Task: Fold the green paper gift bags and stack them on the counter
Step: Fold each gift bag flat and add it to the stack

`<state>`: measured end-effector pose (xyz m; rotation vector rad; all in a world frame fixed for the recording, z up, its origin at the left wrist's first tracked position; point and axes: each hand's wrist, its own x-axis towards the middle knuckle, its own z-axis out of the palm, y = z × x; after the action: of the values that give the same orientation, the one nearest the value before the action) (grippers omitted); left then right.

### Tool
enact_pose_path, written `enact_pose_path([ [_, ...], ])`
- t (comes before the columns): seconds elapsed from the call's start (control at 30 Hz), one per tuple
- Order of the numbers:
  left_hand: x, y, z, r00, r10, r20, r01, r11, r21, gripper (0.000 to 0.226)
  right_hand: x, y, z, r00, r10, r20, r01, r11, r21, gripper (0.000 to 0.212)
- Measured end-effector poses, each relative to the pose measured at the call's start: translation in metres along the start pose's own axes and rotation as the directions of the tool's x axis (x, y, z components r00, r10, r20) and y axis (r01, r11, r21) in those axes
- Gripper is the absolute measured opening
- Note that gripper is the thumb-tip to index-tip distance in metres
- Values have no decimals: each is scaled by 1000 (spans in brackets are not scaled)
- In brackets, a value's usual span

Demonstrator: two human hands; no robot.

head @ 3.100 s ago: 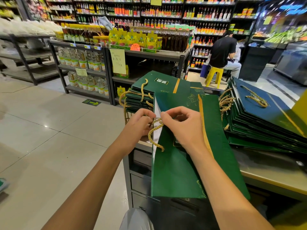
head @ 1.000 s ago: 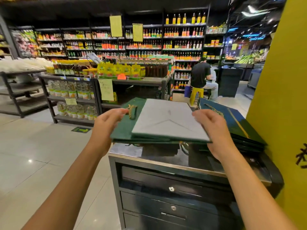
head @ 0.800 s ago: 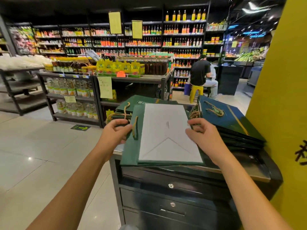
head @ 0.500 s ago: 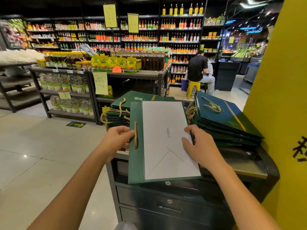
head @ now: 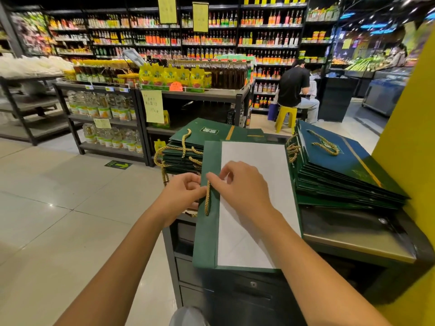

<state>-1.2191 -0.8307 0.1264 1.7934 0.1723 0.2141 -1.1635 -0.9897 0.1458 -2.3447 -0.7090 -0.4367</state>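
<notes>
Green gift bag (head: 208, 241) lies flat on counter (head: 353, 236), white folded base up, near end overhanging the edge at 6 o'clock. Left hand (head: 182, 192) has its fingers curled on the bag's 9 o'clock edge. Right hand (head: 244, 184) pinches the top end of the gold rope handle (head: 207, 198). Folded-bag stack (head: 188, 149) at 11 o'clock, a second pile (head: 341, 175) at 2 o'clock.

Two slim forearms (head: 122, 262), bare along their whole visible length. Left hand (head: 183, 194) and right hand (head: 242, 187) bare as well. Below the counter (head: 353, 241), under its near left corner, a rounded, blurred patch of pale grey fabric (head: 188, 316).
</notes>
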Motion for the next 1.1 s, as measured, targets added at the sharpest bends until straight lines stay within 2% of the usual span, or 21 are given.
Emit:
enact_pose_path([
  [0.1,0,-2,-2,1000,23,-3,-23,998,50,16,12,-12,9,997,73,28,-71,995,-66,45],
  [0.27,2,-6,-4,999,43,21,-43,999,0,14,19,-17,11,991,106,81,-97,989,-109,19],
  [0.37,2,-5,-4,998,50,30,-50,999,-20,15,18,-15,10,992,76,104,-65,992,-104,16],
  [0.5,2,-4,-4,999,33,25,-31,999,-45,17,12,-4,8,997,47,68,-54,993,105,7],
  [0.6,2,-4,-4,1000,19,20,-18,998,-56,17,9,3,4,992,75,99,-99,956,276,9],
  [0.77,3,-4,-3,1000,-6,14,7,999,-53,15,1,8,-7,985,85,151,-155,821,550,9],
  [0.87,4,-3,-4,999,-28,17,29,997,-73,13,0,16,-15,980,122,158,-198,681,705,17],
  [1.03,3,-1,-5,998,-49,33,52,995,-83,13,2,30,-22,972,125,199,-234,595,769,32],
  [1.1,4,-1,-5,998,-51,31,54,995,-80,13,2,32,-25,970,95,222,-234,605,761,23],
])
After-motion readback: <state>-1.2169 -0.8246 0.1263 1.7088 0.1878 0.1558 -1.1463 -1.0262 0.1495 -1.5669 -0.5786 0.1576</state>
